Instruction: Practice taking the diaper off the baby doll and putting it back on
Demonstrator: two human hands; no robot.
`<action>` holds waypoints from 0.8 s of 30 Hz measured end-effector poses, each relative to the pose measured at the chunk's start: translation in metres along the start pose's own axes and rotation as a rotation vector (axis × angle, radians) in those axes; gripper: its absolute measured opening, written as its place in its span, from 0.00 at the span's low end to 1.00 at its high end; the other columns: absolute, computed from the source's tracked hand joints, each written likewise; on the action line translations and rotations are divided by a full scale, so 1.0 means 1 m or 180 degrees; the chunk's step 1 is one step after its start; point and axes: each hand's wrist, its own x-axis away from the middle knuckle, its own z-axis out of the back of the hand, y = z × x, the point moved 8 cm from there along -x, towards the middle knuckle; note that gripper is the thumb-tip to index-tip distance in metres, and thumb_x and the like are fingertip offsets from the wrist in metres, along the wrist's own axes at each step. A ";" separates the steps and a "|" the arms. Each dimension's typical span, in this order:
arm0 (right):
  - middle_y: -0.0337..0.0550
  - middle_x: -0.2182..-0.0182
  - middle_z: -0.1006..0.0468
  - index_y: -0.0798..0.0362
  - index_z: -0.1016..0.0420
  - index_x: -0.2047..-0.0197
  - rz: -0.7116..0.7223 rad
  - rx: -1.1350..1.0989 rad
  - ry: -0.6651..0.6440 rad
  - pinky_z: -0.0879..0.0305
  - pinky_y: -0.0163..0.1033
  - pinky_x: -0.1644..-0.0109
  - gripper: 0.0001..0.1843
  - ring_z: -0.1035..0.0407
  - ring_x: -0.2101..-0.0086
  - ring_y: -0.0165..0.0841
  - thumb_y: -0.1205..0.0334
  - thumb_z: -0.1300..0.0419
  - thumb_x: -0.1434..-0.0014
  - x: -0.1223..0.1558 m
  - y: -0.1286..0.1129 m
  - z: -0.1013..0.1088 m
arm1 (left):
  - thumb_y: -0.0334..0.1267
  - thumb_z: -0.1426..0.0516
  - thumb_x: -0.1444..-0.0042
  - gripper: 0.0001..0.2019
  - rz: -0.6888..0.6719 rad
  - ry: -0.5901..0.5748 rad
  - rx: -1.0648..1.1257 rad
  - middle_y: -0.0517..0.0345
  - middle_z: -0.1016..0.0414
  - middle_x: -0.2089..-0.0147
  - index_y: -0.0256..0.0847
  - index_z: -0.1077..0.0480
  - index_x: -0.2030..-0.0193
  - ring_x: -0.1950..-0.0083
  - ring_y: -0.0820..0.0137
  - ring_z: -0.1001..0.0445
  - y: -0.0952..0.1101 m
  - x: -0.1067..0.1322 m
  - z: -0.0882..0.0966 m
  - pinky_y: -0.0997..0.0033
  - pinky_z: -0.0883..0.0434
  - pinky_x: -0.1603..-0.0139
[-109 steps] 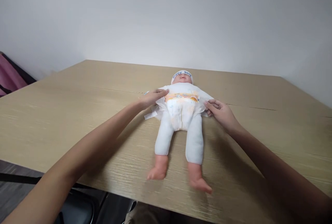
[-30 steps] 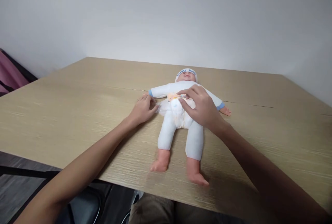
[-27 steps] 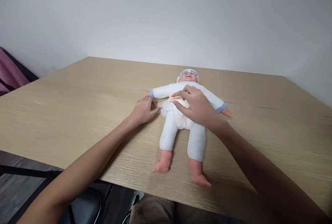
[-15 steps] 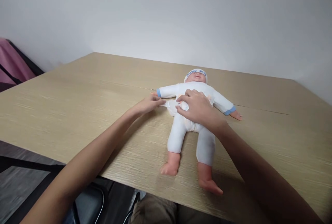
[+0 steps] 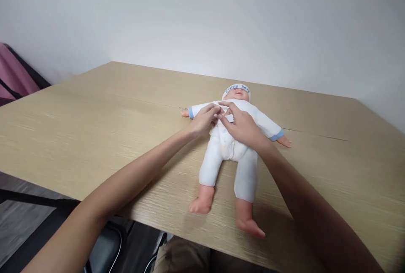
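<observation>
A baby doll [image 5: 207, 165] in a white suit with blue cuffs lies on its back, its feet towards me. Around its hips is a white diaper [image 5: 228, 148]. Over the doll's belly, my left hand [image 5: 205, 119] is closed, its fingertips pinching the diaper's side tab near the waist. My right hand [image 5: 242, 127] comes in from the other side with bent fingers, a bit of white diaper material showing between thumb and fingers. The fingertips of both hands meet, and they hide part of the waist.
The doll lies on a wide wooden table [image 5: 95, 129] against a pale wall [image 5: 202, 24]. A black chair [image 5: 106, 243] stands below the front edge at the left. Something pink [image 5: 19, 72] is beyond the left edge.
My left hand has moved right and inward, bringing the diaper's side tab from beside the doll onto its front. My right hand has shifted slightly and stays over the belly.
</observation>
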 end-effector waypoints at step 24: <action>0.50 0.53 0.19 0.45 0.25 0.51 0.0226 -0.0555 0.0945 0.18 0.47 0.59 0.03 0.20 0.57 0.43 0.58 0.38 0.27 0.089 -0.033 0.040 | 0.51 0.45 0.22 0.13 -0.1143 0.0379 -0.1640 0.51 0.19 0.42 0.45 0.29 0.44 0.58 0.66 0.26 0.050 0.088 0.003 0.62 0.29 0.53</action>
